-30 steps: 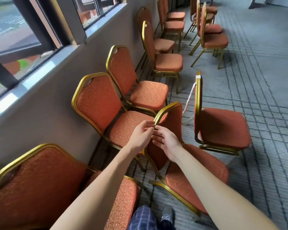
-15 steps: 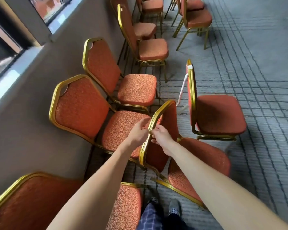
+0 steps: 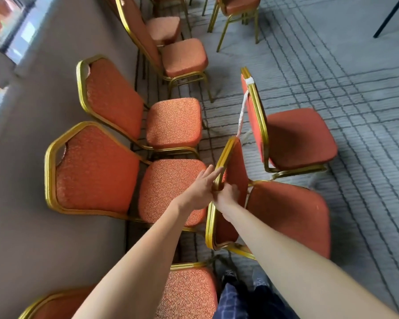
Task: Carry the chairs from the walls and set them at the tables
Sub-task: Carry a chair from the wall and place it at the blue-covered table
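Note:
An orange banquet chair [image 3: 288,217] with a gold frame stands just in front of me, its back turned towards the wall. My right hand [image 3: 227,194] grips the top rail of that chair's back, fingers curled round the gold tube. My left hand [image 3: 200,189] lies against the same rail from the wall side, with its fingers stretched out along the frame. A second chair [image 3: 295,137] stands just beyond, and a white cord [image 3: 242,113] hangs from the top of its back down to the first chair's back.
A row of matching chairs [image 3: 97,169] [image 3: 115,100] lines the grey wall [image 3: 21,215] on the left, one more by my legs [image 3: 189,293]. Further chairs [image 3: 182,56] stand at the top. Grey lined carpet [image 3: 355,88] spreads right; a dark table leg [image 3: 387,19] shows top right.
My view has tilted down and moved closer over the chair. My right hand has closed round the top rail, and my left hand's fingers have straightened along the frame.

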A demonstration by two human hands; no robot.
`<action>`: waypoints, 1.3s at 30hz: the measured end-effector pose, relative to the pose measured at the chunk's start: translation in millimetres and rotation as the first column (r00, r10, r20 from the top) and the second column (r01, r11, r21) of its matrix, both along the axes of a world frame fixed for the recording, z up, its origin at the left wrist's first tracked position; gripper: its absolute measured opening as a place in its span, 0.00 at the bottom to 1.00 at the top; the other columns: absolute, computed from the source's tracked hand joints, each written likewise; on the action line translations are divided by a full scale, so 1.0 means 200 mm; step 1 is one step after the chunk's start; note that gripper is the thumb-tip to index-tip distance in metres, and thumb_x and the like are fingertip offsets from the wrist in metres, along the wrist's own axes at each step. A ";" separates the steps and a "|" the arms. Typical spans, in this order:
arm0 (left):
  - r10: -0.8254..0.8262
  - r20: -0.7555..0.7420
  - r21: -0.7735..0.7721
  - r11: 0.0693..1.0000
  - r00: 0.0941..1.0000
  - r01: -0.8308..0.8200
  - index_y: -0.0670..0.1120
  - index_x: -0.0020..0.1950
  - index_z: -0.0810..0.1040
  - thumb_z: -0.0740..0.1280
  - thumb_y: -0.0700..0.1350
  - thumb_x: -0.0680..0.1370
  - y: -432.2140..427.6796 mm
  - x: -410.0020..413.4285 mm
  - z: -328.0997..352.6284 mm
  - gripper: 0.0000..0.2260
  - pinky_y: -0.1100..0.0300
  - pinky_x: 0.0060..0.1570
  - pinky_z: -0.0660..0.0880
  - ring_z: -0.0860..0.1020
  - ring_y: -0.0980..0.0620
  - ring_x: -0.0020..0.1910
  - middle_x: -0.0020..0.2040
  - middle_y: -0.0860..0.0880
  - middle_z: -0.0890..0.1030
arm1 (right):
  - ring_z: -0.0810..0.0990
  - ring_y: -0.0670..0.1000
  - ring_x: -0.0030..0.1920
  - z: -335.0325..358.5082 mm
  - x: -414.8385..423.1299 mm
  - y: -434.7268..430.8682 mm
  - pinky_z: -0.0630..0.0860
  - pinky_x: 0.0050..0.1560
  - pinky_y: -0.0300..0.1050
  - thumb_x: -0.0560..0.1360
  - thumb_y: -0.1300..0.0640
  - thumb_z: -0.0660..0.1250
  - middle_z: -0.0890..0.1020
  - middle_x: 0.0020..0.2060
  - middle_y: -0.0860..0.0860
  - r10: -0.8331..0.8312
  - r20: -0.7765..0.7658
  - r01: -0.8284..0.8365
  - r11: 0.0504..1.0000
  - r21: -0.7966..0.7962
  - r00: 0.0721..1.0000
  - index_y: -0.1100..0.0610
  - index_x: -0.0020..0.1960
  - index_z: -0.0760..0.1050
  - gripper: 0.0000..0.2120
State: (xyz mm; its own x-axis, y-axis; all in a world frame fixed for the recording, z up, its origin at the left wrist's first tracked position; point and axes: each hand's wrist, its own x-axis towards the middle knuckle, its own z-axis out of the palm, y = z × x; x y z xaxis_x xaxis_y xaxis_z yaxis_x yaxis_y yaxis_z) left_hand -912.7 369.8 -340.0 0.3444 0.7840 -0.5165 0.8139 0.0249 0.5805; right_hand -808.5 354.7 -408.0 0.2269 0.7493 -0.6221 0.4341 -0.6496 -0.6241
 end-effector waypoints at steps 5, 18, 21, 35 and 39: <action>-0.185 -0.164 0.129 0.970 0.969 0.207 0.61 0.82 0.49 0.56 0.25 0.74 0.07 0.11 0.05 0.45 0.48 0.79 0.49 0.39 0.47 0.81 0.83 0.50 0.40 | 0.76 0.58 0.60 0.08 0.09 -0.10 0.76 0.59 0.49 0.71 0.46 0.74 0.77 0.56 0.56 0.021 0.138 -0.039 0.991 0.129 0.990 0.56 0.55 0.80 0.17; -0.612 -0.173 0.552 0.589 0.772 0.591 0.47 0.65 0.76 0.67 0.43 0.78 0.19 0.96 0.13 0.15 0.44 0.77 0.57 0.54 0.43 0.81 0.82 0.47 0.57 | 0.76 0.50 0.41 0.40 0.94 -0.39 0.70 0.41 0.46 0.61 0.46 0.70 0.76 0.38 0.47 -0.119 0.036 0.093 0.905 0.416 0.992 0.53 0.37 0.71 0.13; -0.640 -0.113 0.659 0.524 0.760 0.539 0.44 0.52 0.79 0.61 0.51 0.78 0.13 1.20 0.19 0.14 0.44 0.73 0.64 0.69 0.42 0.74 0.63 0.46 0.80 | 0.71 0.49 0.30 0.49 1.15 -0.47 0.66 0.33 0.52 0.61 0.51 0.70 0.73 0.29 0.46 -0.179 -0.085 0.198 0.891 0.408 0.980 0.58 0.36 0.68 0.14; -0.643 -0.318 0.677 0.361 0.697 0.641 0.51 0.50 0.82 0.72 0.52 0.69 -0.31 2.50 0.45 0.12 0.56 0.56 0.71 0.72 0.48 0.58 0.47 0.53 0.80 | 0.80 0.55 0.43 0.74 2.26 -0.97 0.73 0.40 0.46 0.68 0.34 0.66 0.80 0.43 0.50 -0.461 0.421 0.370 0.885 0.283 0.782 0.55 0.43 0.81 0.24; -0.609 -0.327 0.654 0.406 0.722 0.639 0.50 0.50 0.79 0.68 0.48 0.69 -0.44 2.73 0.45 0.10 0.54 0.52 0.72 0.72 0.47 0.58 0.49 0.52 0.79 | 0.82 0.56 0.42 0.71 2.48 -1.10 0.68 0.37 0.44 0.70 0.38 0.67 0.81 0.42 0.51 -0.542 0.499 0.410 0.840 0.357 0.676 0.55 0.44 0.81 0.19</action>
State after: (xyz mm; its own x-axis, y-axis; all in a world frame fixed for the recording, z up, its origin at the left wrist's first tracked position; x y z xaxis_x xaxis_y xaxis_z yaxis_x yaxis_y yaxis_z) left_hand -367.3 282.7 -249.2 0.8864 0.4604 0.0472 0.4498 -0.8811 0.1463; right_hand -312.5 134.2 -266.9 0.8413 0.5290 -0.1112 0.4093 -0.7578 -0.5082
